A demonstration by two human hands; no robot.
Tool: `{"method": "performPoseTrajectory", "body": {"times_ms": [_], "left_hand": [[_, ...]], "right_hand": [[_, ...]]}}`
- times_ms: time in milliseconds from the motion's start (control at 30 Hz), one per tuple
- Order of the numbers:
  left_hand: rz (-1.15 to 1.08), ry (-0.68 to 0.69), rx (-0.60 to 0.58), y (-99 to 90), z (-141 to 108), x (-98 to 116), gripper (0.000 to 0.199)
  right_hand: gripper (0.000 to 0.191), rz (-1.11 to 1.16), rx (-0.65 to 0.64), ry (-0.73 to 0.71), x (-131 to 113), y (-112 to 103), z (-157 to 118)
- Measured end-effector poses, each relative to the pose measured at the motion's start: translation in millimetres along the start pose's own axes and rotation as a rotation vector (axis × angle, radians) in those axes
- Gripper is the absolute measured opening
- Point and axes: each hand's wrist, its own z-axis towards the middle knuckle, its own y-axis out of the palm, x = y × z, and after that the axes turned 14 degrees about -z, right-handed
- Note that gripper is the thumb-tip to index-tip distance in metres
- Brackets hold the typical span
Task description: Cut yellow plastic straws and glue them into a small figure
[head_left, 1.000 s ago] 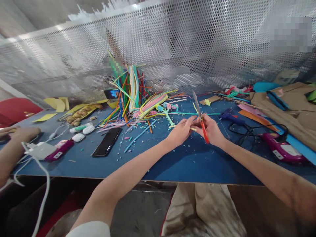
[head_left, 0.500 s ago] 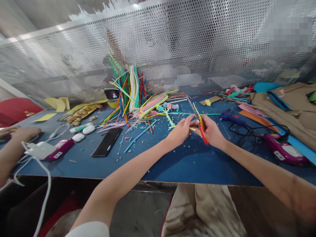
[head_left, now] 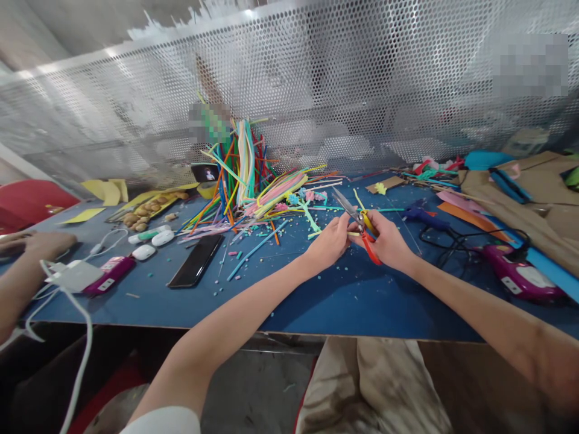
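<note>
Above the blue table, my right hand [head_left: 389,241] is closed around scissors [head_left: 347,204] with red and yellow handles, their blades pointing up and to the left. Close beside it, my left hand [head_left: 331,240] is closed on a thin pale-yellow pipe cleaner [head_left: 353,234], which shows between the two hands. Its fingertips lie near the scissors' pivot. Just beyond my left hand is a light-green pipe-cleaner stem [head_left: 310,217] with pink and blue fluffy flowers [head_left: 314,196].
Bundles of coloured pipe cleaners [head_left: 244,163] stand at the back, before a perforated metal screen [head_left: 362,78]. A phone [head_left: 196,261] lies left, near scattered clippings. To the right are a blue glue gun [head_left: 425,217] and a purple device [head_left: 520,274]. Another person's hand [head_left: 49,244] is far left.
The scissors have turned in my right hand, so the blades now lean further left and the handles are spread wider. My left hand has barely moved.
</note>
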Motion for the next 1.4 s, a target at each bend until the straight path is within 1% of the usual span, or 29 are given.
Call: {"method": "performPoseTrajectory", "body": {"times_ms": [133,233,400,500,600,700,800,900,1033,1133,1233,1333,1400], "left_hand": [[0.004,0.026,-0.009,-0.4,0,2,0.067],[0.016,0.043,0.012,-0.4,0,4,0.067],[0.073,0.067,0.026,-0.4,2,10,0.061],[0.175,-0.02,0.049,-5.9,3,13,0.052],[0.206,-0.124,0.09,-16.5,4,11,0.038],[0.049,-0.167,0.09,-27.0,4,3,0.026],[-0.174,-0.236,0.136,-31.2,3,-5,0.026],[-0.408,-0.325,0.205,-28.8,2,-9,0.026],[-0.678,-0.419,0.215,-21.9,1,-10,0.034],[-0.801,-0.492,0.224,-18.1,0,-13,0.035],[-0.883,-0.552,0.28,-16.5,0,-16,0.036],[-1.014,-0.595,0.408,-17.2,0,-18,0.035],[-1.126,-0.627,0.501,-18.4,1,-18,0.034]], "right_hand": [[0.031,0.032,0.007,-0.02,-4,1,-2],[0.03,0.011,0.05,-0.021,-4,1,-4],[0.033,0.126,0.113,-0.037,-7,0,-6],[0.03,0.161,0.184,-0.018,-7,-4,-3],[0.028,0.212,0.309,0.022,1,-12,6],[0.029,0.249,0.412,0.049,17,-21,17],[0.03,0.279,0.445,0.094,34,-28,26],[0.029,0.294,0.467,0.124,46,-29,31],[0.033,0.311,0.494,0.169,53,-29,32],[0.035,0.286,0.469,0.2,52,-29,31],[0.033,0.23,0.423,0.216,49,-29,28],[0.029,0.175,0.384,0.258,46,-31,27],[0.03,0.109,0.312,0.29,46,-36,27]]}}
